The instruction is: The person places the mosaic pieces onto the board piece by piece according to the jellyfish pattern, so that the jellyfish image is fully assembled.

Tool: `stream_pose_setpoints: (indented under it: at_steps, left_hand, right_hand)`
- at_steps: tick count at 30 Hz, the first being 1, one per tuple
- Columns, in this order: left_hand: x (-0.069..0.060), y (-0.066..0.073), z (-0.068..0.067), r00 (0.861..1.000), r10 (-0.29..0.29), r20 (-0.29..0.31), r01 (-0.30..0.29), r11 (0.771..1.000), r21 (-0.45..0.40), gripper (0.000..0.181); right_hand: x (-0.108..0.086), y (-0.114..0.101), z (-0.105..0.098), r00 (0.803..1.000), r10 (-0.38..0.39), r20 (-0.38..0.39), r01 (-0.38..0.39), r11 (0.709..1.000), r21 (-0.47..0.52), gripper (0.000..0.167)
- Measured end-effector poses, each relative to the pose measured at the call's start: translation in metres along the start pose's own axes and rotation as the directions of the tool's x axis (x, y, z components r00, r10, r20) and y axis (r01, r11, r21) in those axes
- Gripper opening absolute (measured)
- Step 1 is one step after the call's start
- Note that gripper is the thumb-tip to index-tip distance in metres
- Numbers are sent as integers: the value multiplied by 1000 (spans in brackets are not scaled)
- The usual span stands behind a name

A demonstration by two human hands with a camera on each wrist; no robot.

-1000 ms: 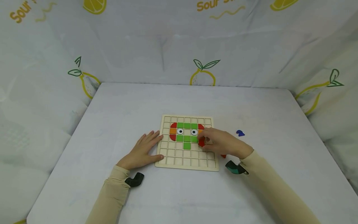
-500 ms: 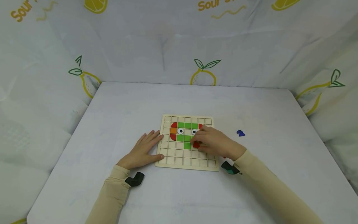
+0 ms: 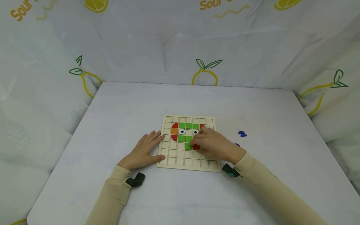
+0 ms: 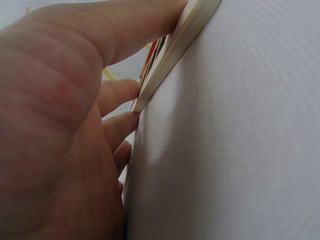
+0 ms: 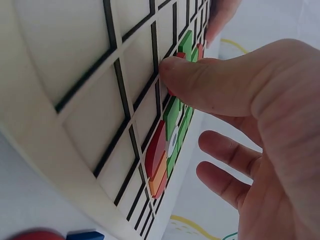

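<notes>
A pale wooden grid board [image 3: 180,162] lies on the table with a pattern of green tiles [image 3: 189,125], rounded red corner pieces [image 3: 174,137], an orange tile [image 3: 174,131] and round eye pieces [image 3: 182,132]. My right hand [image 3: 216,144] pinches a red tile [image 3: 196,147] at the cell right of the lowest green tile. In the right wrist view the thumb covers much of that red tile [image 5: 181,55]. My left hand [image 3: 143,153] has its fingers spread, with fingertips and thumb [image 4: 145,25] resting on the board's left edge.
Blue pieces [image 3: 242,134] lie on the white table right of the board, one partly behind my right wrist. The right wrist view shows a red piece [image 5: 37,234] beside a blue one [image 5: 85,235] off the board. A printed cloth stands behind the table.
My right hand has moved a little left over the board, bringing the red tile down beside the lowest green tile. Another blue piece shows near the wrist. My left hand stays put.
</notes>
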State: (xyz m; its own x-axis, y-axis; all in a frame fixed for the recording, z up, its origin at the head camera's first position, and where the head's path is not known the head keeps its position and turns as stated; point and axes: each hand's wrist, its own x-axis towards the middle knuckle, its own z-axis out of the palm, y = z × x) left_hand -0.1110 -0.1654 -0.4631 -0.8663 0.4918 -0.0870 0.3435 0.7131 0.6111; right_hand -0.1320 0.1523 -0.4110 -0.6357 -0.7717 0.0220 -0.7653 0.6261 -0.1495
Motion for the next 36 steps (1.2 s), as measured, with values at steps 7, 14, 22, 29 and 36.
stream_pose_setpoints:
  at_steps: [7,14,22,29,36]
  left_hand:
    - [0,0,0,1000,-4,-2,4,1000,-2,83]
    - [1,0,1,1000,0,-4,0,1000,-3,83]
    - [0,0,0,1000,-2,-7,2,1000,1,83]
    - [-1,-1,1,1000,-5,-6,5,1000,-1,83]
    - [0,-1,1,1000,0,-6,0,1000,0,82]
  right_hand:
    - [0,1,0,1000,-16,10,17,1000,-20,34]
    - [-4,4,-2,1000,26,18,-27,997,70,33]
    - [-3,3,-1,992,102,69,-112,982,150,28]
    - [-5,6,-2,984,155,87,-171,960,224,25]
    - [-18,16,-17,971,228,70,-238,929,284,22]
